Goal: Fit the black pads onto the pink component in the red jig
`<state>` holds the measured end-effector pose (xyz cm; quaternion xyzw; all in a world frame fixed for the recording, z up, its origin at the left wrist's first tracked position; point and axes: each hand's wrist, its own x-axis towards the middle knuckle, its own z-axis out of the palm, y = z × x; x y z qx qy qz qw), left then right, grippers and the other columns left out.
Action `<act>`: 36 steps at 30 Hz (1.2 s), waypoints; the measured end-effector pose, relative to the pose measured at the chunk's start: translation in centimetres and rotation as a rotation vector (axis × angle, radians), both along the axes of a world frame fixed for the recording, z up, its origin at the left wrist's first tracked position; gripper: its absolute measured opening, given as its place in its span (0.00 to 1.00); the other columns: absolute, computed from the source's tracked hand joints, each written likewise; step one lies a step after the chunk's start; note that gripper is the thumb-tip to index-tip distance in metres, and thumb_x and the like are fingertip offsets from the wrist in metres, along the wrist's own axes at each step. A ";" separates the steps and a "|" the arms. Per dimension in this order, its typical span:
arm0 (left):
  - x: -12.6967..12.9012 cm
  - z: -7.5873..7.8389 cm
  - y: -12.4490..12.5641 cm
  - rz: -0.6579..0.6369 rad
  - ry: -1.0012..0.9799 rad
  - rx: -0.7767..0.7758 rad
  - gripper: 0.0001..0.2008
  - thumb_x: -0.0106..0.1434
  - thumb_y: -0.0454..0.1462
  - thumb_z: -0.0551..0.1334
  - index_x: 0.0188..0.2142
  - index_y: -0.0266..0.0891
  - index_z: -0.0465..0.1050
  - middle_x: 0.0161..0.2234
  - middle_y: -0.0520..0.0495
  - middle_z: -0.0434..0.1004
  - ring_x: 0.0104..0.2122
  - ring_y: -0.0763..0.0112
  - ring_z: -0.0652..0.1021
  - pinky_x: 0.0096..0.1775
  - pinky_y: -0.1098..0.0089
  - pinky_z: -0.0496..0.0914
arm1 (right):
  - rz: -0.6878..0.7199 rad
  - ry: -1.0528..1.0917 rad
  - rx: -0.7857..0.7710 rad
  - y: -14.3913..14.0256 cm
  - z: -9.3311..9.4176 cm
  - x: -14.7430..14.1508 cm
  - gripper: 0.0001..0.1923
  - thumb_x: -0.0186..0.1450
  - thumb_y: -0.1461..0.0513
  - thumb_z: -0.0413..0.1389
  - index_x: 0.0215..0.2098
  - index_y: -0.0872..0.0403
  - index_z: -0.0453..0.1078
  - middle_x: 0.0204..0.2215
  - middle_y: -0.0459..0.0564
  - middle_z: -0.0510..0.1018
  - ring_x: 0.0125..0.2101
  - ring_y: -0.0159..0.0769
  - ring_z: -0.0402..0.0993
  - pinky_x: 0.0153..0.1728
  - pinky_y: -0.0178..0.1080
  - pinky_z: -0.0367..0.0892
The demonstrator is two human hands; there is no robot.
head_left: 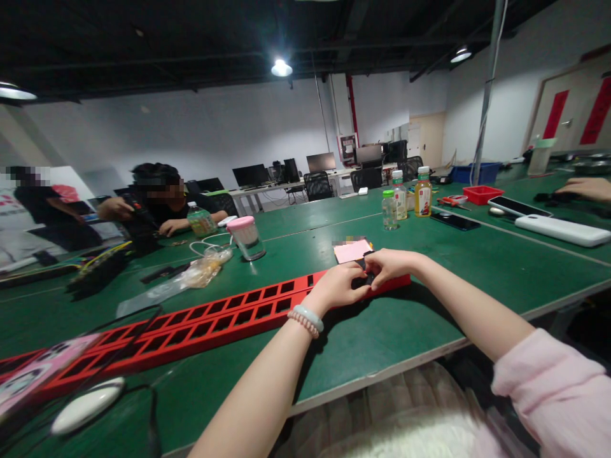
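On the green table lies a long red frame [210, 351] with two rows of square openings, slanting from lower left toward the middle. Both my hands meet over its right end. My left hand [338, 286], with a bracelet at the wrist, has its fingers and thumb curled on a small black part [363, 280]. From the right, my right hand [392, 264] pinches the same black part, whose exact kind is mostly hidden by the fingers. Just beyond the hands lies a pink sticky-note pad [353, 250].
A lidded cup [247, 238] and a plastic bag [203, 270] sit beyond the frame. Drink bottles [422, 193], phones [456, 221], a white power bank [563, 231] and a red tray [483, 194] are at right. A pink case [45, 372] overlaps the frame. Another person [165, 203] works across the table.
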<state>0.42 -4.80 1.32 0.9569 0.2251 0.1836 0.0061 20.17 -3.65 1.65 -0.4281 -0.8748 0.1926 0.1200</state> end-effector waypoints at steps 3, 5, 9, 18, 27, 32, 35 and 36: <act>0.0 0.0 0.0 0.005 0.001 -0.002 0.13 0.59 0.43 0.58 0.38 0.38 0.73 0.39 0.44 0.74 0.39 0.65 0.75 0.42 0.70 0.67 | -0.004 -0.015 0.006 0.0 0.0 0.0 0.24 0.47 0.51 0.62 0.36 0.57 0.67 0.28 0.46 0.72 0.27 0.31 0.64 0.23 0.30 0.54; 0.0 0.0 0.0 0.004 0.002 -0.007 0.13 0.59 0.43 0.58 0.38 0.38 0.73 0.39 0.44 0.74 0.40 0.65 0.75 0.42 0.70 0.68 | 0.001 -0.012 0.010 0.0 -0.1 0.0 0.23 0.47 0.51 0.62 0.35 0.57 0.67 0.28 0.47 0.72 0.27 0.32 0.65 0.23 0.30 0.54; 0.0 0.1 0.0 0.005 0.003 -0.011 0.13 0.59 0.43 0.58 0.38 0.38 0.73 0.40 0.44 0.74 0.40 0.65 0.74 0.43 0.69 0.68 | 0.009 0.013 0.021 0.0 -0.2 0.1 0.23 0.47 0.53 0.62 0.37 0.57 0.68 0.31 0.48 0.73 0.30 0.32 0.66 0.26 0.30 0.57; 0.0 0.2 -0.1 0.002 -0.009 -0.014 0.14 0.59 0.44 0.58 0.39 0.37 0.72 0.40 0.43 0.74 0.40 0.65 0.75 0.43 0.69 0.68 | 0.012 -0.003 0.039 -0.2 0.1 0.1 0.23 0.48 0.52 0.62 0.36 0.57 0.68 0.31 0.47 0.73 0.29 0.32 0.66 0.26 0.30 0.56; 0.1 0.5 -0.3 0.003 -0.009 -0.030 0.15 0.59 0.44 0.58 0.41 0.38 0.71 0.42 0.44 0.74 0.41 0.65 0.74 0.44 0.69 0.67 | 0.024 -0.009 0.039 -0.4 0.4 0.0 0.22 0.48 0.52 0.62 0.36 0.57 0.68 0.28 0.46 0.73 0.27 0.31 0.65 0.24 0.30 0.54; 0.2 0.7 -0.5 0.005 0.004 -0.023 0.16 0.59 0.43 0.58 0.44 0.39 0.70 0.43 0.45 0.73 0.41 0.65 0.74 0.42 0.69 0.67 | 0.030 -0.023 0.070 -0.3 0.6 0.0 0.23 0.47 0.51 0.63 0.35 0.57 0.69 0.29 0.47 0.74 0.28 0.31 0.65 0.25 0.30 0.55; 0.2 0.8 -0.6 -0.008 0.006 -0.024 0.16 0.60 0.44 0.57 0.44 0.40 0.71 0.43 0.44 0.72 0.41 0.66 0.73 0.44 0.69 0.67 | 0.038 -0.021 0.051 -0.1 0.7 0.3 0.26 0.46 0.49 0.63 0.36 0.57 0.69 0.30 0.47 0.74 0.28 0.31 0.66 0.25 0.30 0.55; 0.2 0.9 -0.6 -0.011 0.010 -0.024 0.15 0.60 0.43 0.57 0.44 0.40 0.71 0.42 0.44 0.72 0.41 0.66 0.73 0.44 0.69 0.66 | 0.036 -0.016 0.039 0.0 0.7 0.4 0.27 0.45 0.48 0.63 0.37 0.57 0.70 0.30 0.47 0.74 0.28 0.31 0.66 0.25 0.30 0.55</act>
